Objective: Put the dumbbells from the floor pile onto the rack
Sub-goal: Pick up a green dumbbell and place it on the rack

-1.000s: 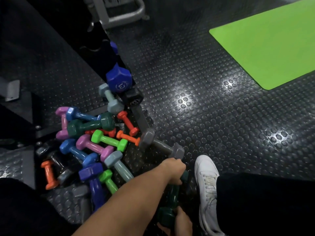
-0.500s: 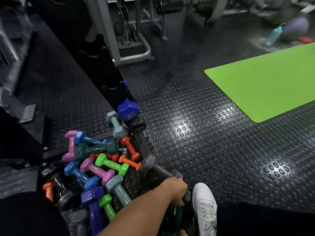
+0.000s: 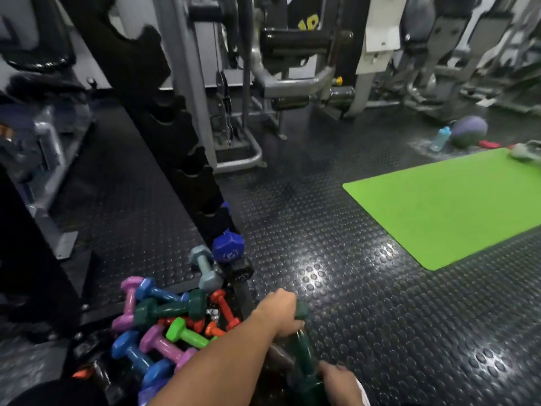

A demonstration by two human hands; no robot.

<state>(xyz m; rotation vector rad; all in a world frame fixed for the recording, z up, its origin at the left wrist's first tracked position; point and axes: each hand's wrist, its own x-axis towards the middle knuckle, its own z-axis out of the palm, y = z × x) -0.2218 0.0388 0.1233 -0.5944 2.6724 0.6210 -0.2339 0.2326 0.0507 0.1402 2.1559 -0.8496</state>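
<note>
Gripping a dark green dumbbell (image 3: 303,351) with both hands, you looked down and forward over a studded black rubber floor (image 3: 336,259). Your left hand (image 3: 279,313) was curled around the upper end of its handle, just under the top head, and your right hand (image 3: 339,382) was wrapped around the lower end near the bottom edge of the view. The dumbbell stood nearly upright, close to your body. To its left lay the floor pile (image 3: 164,326), a jumble of small dumbbells in pink, blue, green, orange, red and grey, lying across one another. A tall black rack (image 3: 164,133) with notched cradles rose at a slant from just behind the pile toward the upper left. A blue hexagonal dumbbell (image 3: 228,246) sat in one of its lowest cradles. A bright green mat (image 3: 448,206) lay on the floor well apart to the right. Grey exercise machines (image 3: 281,80) stood beyond it all, blurred.
</note>
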